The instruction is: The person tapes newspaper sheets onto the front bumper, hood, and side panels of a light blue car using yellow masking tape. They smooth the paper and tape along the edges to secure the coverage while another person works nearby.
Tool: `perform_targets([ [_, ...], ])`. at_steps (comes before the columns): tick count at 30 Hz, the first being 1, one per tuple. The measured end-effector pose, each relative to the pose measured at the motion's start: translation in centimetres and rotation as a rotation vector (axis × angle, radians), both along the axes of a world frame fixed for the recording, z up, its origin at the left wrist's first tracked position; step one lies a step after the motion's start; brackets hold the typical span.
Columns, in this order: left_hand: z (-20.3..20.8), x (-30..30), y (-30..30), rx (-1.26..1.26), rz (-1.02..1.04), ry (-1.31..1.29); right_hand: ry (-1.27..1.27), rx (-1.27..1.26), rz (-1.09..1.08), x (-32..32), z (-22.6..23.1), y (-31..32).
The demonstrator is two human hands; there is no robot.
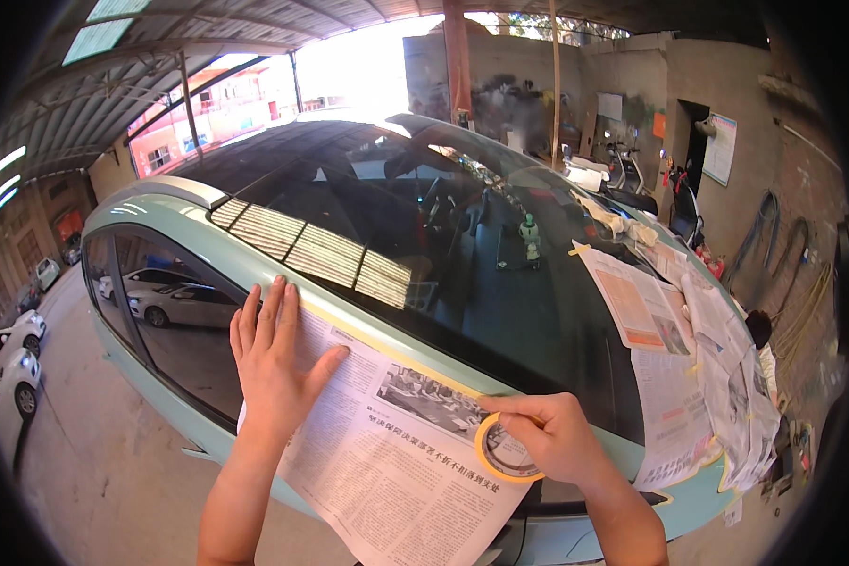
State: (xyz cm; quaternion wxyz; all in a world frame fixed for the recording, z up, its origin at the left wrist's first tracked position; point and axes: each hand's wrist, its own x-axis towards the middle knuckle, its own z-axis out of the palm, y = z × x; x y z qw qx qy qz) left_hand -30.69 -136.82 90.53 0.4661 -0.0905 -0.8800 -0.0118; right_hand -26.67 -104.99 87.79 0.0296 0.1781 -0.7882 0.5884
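Note:
My left hand lies flat with fingers stretched, pressing the upper left corner of a newspaper sheet against the pale green car's pillar. A strip of yellow masking tape runs along the sheet's top edge beside the windshield. At the strip's right end, my right hand is closed around a roll of masking tape, its fingertips close to the paper's top right corner. The sheet hangs down over the car's side, and its lower part reaches the picture's bottom edge.
More newspaper sheets cover the hood to the right, held by yellow tape. A side window reflects parked cars at the left. White cars stand beyond the concrete floor. Motor scooters stand near the back wall, with hoses hanging at the right.

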Motion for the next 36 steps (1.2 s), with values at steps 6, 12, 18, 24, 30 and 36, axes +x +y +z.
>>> perform_targets([
  [6, -1.0, -0.5, 0.9, -0.024, -0.051, -0.003, 0.008, -0.003, -0.023, 0.0, -0.2, 0.1],
  [12, -3.5, 1.5, 5.0, 0.0, -0.222, -0.116, -0.007, 0.019, -0.025, 0.1, 0.0, -0.2],
  [18, -5.3, 2.9, 8.7, -0.067, -0.407, -0.188, 0.033, 0.016, -0.019, 0.2, -0.1, -0.3],
  [24, -5.9, 3.5, 11.3, -0.161, -0.528, -0.18, 0.121, 0.012, -0.006, 0.9, -0.1, 0.2],
  [30, -5.3, 3.8, 10.8, -0.144, -0.525, -0.241, 0.176, -0.172, -0.091, 2.5, -0.7, 2.8],
  [36, -6.1, 3.5, 10.8, -0.197, -0.485, -0.25, 0.185, 0.089, -0.198, 6.2, -0.9, 7.8],
])
